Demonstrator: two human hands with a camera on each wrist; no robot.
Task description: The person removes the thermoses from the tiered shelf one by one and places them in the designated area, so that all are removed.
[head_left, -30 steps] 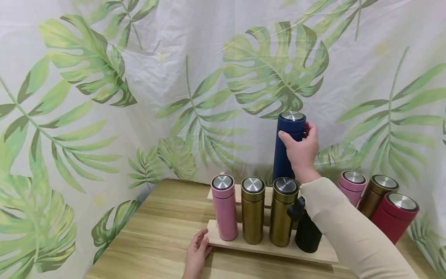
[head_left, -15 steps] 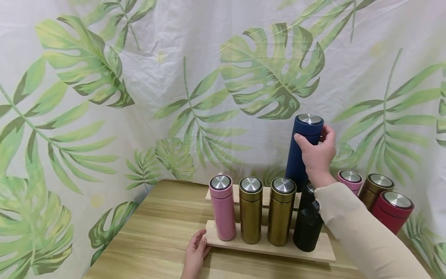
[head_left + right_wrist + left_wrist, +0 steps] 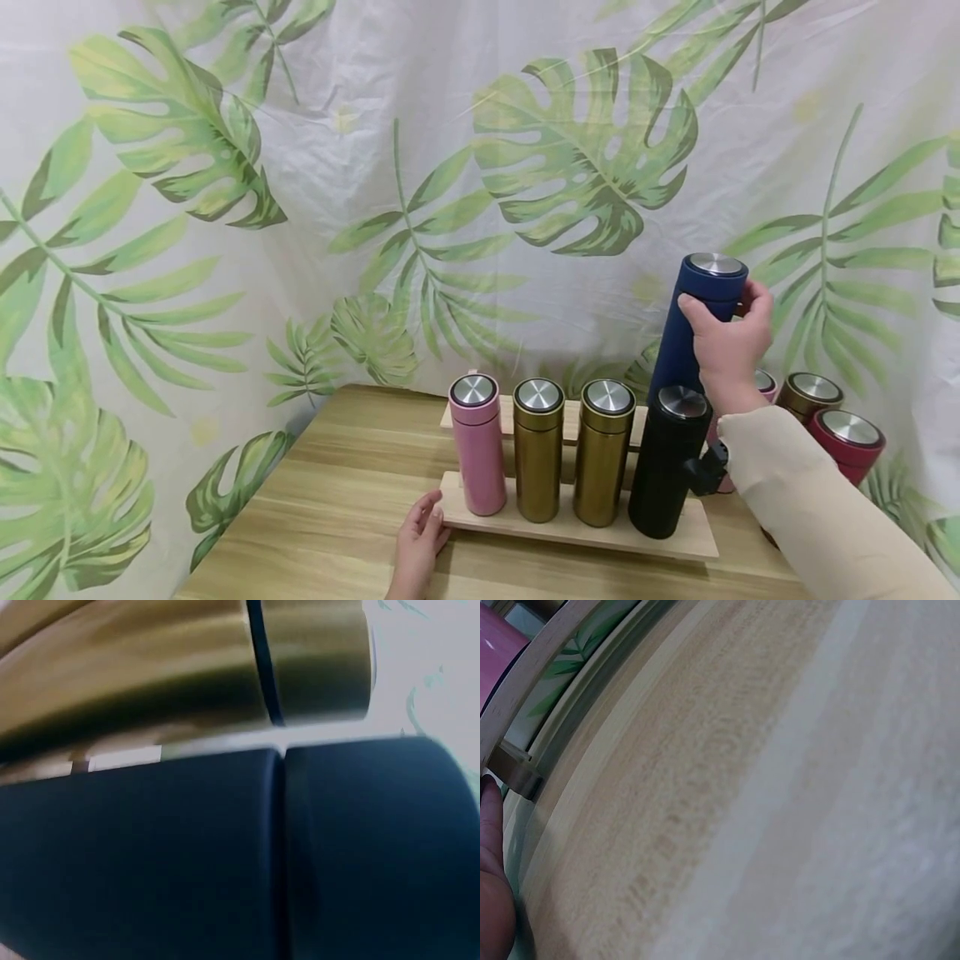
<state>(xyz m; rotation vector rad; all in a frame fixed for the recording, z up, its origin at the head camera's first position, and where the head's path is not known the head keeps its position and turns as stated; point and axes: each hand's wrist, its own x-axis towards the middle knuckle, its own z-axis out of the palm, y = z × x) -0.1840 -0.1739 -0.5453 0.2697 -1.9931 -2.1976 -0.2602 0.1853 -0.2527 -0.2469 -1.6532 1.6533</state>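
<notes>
Now, blue bottle [image 3: 678,342] firmly in the right hand [image 3: 731,346]!
Thumb and fingers curl round its upper part, just behind the black bottle [image 3: 660,467], base hidden; the left hand [image 3: 420,537], fingers relaxed, touches the rack's [image 3: 693,529] left end.

Right hand [image 3: 733,346] high — left hand [image 3: 418,542] low
</notes>
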